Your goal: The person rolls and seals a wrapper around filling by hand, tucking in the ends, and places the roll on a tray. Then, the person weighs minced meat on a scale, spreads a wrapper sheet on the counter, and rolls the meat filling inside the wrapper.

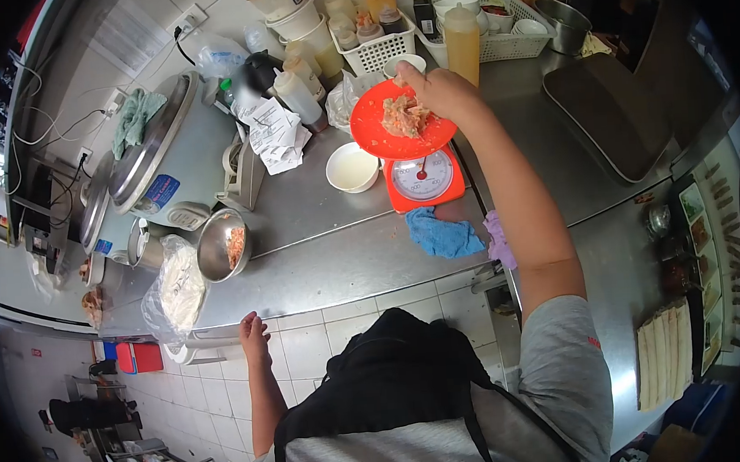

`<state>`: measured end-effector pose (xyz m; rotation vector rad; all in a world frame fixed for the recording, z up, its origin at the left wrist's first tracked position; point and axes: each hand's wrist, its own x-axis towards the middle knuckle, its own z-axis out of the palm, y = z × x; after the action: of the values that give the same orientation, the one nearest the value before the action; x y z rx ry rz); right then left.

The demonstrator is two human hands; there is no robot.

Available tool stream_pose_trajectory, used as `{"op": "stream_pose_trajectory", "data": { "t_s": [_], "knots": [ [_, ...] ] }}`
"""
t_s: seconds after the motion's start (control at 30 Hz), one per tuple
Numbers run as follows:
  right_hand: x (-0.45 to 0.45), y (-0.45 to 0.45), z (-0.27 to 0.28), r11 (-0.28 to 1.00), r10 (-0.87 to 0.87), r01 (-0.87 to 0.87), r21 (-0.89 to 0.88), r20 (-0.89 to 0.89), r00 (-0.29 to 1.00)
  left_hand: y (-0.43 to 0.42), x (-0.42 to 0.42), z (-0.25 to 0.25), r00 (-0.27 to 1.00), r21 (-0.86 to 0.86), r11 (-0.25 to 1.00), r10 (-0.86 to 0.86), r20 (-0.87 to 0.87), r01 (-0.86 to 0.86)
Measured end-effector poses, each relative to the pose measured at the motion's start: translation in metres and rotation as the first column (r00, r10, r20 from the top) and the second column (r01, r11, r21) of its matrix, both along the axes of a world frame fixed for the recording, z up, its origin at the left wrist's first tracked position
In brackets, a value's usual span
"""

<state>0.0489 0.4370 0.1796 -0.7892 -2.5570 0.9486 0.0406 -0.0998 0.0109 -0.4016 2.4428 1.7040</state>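
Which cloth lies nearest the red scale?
The blue cloth, just in front of the scale; the purple one lies farther right, the green one on a cooker lid.

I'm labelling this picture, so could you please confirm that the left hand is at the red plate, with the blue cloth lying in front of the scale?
Not quite: the head view shows the right hand, not the left hand, at the red plate. The blue cloth does lie in front of the scale.

Grey short-sleeved shirt [564, 363] with small red lettering [594, 342] on the right sleeve; black apron [378, 357] with thin straps.
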Motion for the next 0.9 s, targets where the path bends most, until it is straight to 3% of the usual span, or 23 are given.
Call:
{"op": "stream_pose_trajectory", "data": {
  "t_s": [0.07,0.17,0.37,0.57,0.67,0.77,0.9],
  "knots": [
    [0.002,-0.004,0.010,0.999,0.033,-0.034,0.005,0.039,0.999,0.000,0.000,-0.002,1.000,0.005,1.000,0.000,0.002,0.000],
    [0.008,-0.018,0.021,0.970,0.093,-0.143,0.195,0.246,0.965,0.000,0.002,-0.002,1.000,0.006,1.000,0.005,0.005,-0.005],
    [0.013,-0.006,0.013,0.946,0.085,-0.189,0.262,0.363,0.928,-0.008,0.007,-0.006,1.000,0.002,1.000,0.018,0.009,-0.018],
    [0.008,0.014,0.007,0.933,0.208,-0.307,0.189,0.412,0.887,-0.014,0.012,-0.013,0.998,0.027,0.998,0.054,0.011,-0.054],
    [-0.003,0.035,-0.020,0.931,0.363,-0.366,-0.008,0.152,0.920,-0.018,0.012,-0.017,0.999,0.039,0.998,0.047,0.011,-0.047],
    [0.010,0.013,0.007,0.959,0.281,-0.277,-0.056,0.100,0.954,-0.023,0.008,-0.027,1.000,0.040,0.999,0.029,0.008,-0.029],
    [0.004,0.013,0.002,0.982,0.141,-0.165,-0.092,-0.222,0.965,-0.014,0.010,-0.021,0.998,0.062,0.996,0.058,-0.005,-0.058]
  ]
}}
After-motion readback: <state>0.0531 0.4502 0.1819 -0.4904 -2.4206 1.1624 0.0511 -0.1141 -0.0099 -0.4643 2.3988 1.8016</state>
